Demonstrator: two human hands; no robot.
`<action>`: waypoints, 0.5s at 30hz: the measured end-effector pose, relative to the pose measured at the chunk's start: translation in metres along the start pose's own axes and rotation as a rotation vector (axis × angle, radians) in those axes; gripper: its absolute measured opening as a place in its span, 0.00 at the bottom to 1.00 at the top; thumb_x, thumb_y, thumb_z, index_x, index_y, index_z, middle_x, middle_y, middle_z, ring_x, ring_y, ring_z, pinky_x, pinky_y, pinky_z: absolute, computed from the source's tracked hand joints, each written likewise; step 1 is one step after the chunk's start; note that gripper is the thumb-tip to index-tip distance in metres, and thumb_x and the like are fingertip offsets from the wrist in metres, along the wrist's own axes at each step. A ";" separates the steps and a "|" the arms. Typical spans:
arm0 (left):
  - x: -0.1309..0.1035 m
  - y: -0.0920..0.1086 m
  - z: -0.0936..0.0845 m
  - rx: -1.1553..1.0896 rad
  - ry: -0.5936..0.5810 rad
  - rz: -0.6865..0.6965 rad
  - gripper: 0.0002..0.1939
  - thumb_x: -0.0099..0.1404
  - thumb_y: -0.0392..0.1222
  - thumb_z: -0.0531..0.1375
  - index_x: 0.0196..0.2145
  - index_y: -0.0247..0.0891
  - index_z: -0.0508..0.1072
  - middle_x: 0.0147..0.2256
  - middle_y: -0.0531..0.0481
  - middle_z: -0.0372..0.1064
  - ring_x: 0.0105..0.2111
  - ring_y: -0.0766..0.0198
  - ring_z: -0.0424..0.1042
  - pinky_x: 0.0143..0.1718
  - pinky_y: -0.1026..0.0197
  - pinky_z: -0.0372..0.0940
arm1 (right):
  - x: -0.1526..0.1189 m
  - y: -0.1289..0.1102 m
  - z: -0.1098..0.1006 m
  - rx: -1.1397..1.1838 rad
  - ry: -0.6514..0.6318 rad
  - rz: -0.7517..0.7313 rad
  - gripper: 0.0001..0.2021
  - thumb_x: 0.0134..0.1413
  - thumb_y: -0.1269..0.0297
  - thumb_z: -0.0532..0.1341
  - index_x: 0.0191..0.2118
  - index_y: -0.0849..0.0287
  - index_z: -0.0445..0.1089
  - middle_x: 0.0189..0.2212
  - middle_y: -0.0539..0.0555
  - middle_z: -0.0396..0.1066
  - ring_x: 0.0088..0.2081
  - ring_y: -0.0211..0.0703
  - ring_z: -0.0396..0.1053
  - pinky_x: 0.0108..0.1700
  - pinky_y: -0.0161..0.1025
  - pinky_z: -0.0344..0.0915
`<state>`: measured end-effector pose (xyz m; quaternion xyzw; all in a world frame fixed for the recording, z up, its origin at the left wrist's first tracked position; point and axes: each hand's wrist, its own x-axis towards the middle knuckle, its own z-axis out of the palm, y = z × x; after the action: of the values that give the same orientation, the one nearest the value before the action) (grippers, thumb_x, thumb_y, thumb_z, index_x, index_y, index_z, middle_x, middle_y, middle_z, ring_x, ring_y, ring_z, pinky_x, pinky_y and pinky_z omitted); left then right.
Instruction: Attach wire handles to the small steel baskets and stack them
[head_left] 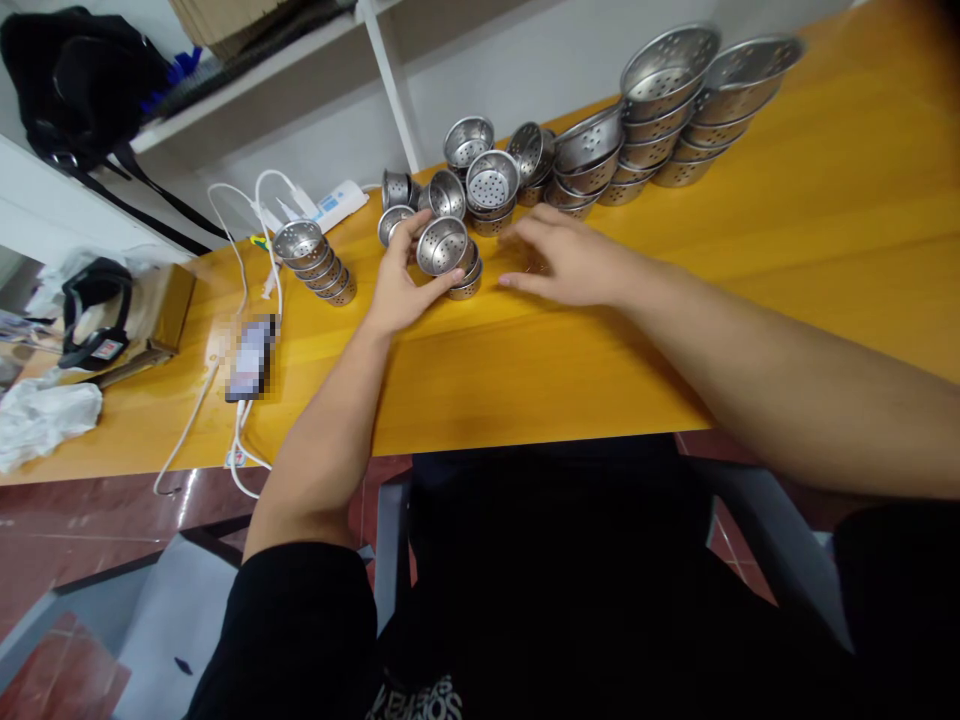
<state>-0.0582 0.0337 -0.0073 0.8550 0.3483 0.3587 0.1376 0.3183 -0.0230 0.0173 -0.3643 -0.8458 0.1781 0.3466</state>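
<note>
My left hand (412,278) is closed round a perforated metal cup (442,247), thumb on the near side and fingers on the far left. That cup tops a short stack, with other metal cups (468,285) under it. To the right, my right hand (551,255) hovers over the table with thumb and fingers apart and nothing visible between them. Close behind it stands a small stack of perforated cups (493,185). Loose cups (447,195) lie on their sides just beyond my left hand.
Taller stacks of perforated bowls (660,125) stand at the back right. Left of my hands is a leaning cup stack (319,262). A phone (251,358) with white cables, a power strip (337,207) and headphones (97,312) on a box occupy the table's left.
</note>
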 end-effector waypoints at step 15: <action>0.004 0.019 0.016 -0.069 0.008 0.045 0.70 0.67 0.97 0.71 0.89 0.52 0.62 0.85 0.30 0.72 0.86 0.31 0.76 0.88 0.29 0.74 | 0.002 -0.037 0.008 0.090 -0.013 -0.176 0.38 0.84 0.36 0.71 0.89 0.39 0.76 0.81 0.63 0.76 0.81 0.84 0.75 0.85 0.84 0.73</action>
<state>-0.0356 0.0234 -0.0068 0.8560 0.3170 0.3767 0.1577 0.2937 -0.0471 0.0330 -0.2714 -0.8680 0.1869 0.3716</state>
